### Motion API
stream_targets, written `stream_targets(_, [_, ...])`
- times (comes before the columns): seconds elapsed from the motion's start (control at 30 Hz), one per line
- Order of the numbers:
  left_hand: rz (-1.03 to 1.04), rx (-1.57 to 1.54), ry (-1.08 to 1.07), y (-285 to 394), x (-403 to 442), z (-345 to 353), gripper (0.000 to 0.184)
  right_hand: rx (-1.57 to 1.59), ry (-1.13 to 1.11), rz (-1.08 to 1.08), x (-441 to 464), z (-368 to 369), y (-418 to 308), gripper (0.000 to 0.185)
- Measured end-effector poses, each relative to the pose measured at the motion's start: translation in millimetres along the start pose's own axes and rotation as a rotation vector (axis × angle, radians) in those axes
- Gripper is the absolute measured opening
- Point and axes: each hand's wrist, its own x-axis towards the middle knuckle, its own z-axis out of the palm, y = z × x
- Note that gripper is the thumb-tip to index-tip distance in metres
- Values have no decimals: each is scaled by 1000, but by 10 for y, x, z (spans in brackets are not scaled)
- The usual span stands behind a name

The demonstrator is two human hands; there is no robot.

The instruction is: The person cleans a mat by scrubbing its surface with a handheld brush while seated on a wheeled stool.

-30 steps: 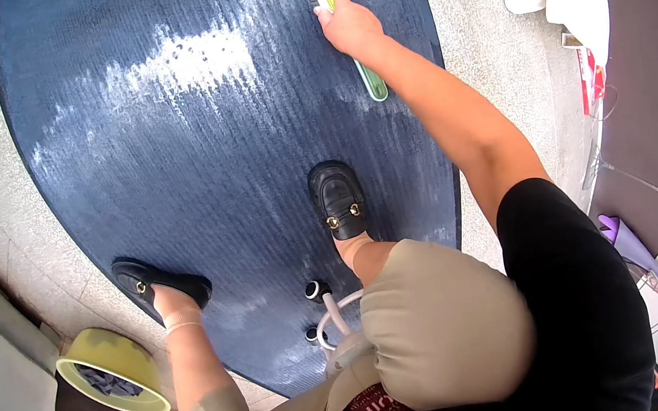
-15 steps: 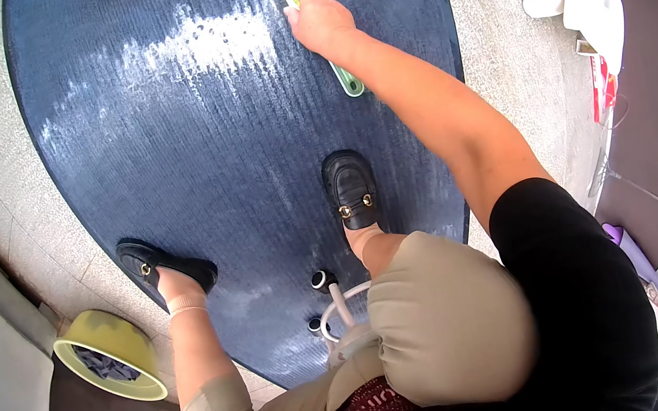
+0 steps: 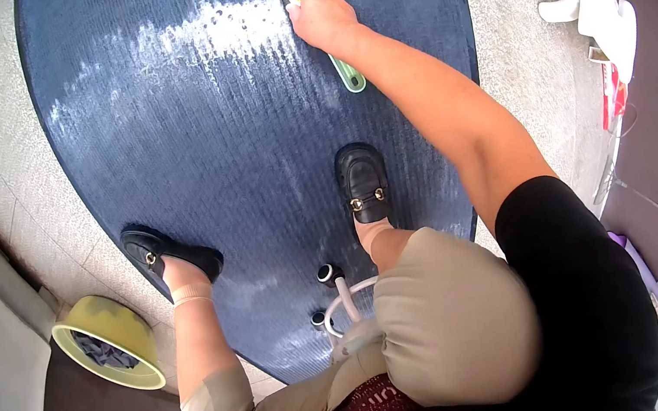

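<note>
Speckled floor [image 3: 520,66] surrounds a blue mat [image 3: 222,145], with white foam [image 3: 236,28] between eleven and one o'clock. At twelve, the right hand [image 3: 324,20] grasps a green brush [image 3: 350,75] over the mat; the left hand's grip cannot be told. Yellow basin [image 3: 128,324] at eight.

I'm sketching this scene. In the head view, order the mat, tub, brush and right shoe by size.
Largest to smallest:
1. Mat
2. Tub
3. Brush and right shoe, unranked: the brush looks longer but narrower, and the right hand hides its middle.
</note>
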Motion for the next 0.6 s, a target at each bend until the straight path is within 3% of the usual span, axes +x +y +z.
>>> stream_targets(0.1, [-2, -72, 221, 154, -311, 395, 70, -2, -67, 13, -314, 69, 79, 70])
stream_targets(0.27, [-62, -70, 135, 136, -313, 414, 60, -43, -323, -50, -1514, 301, 518, 74])
stream_targets(0.33, [-72, -45, 99, 114, -321, 422, 57, -73, -341, -39, -1461, 327, 525, 73])
stream_targets(0.4, [-88, -5, 59, 153, -330, 424, 53, -126, -239, -149, -1075, 256, 415, 70])
stream_targets(0.47, [-107, 62, -7, 171, -318, 348, 49, -82, -137, -115, -608, 178, 169, 67])
stream_targets(0.53, [-79, 331, -91, 220, -239, 71, 46, -39, -43, -66, -272, 120, -54, 64])
stream_targets(0.6, [17, 790, -153, 387, -190, -447, 42, -53, -20, -70, -347, 99, -102, 64])
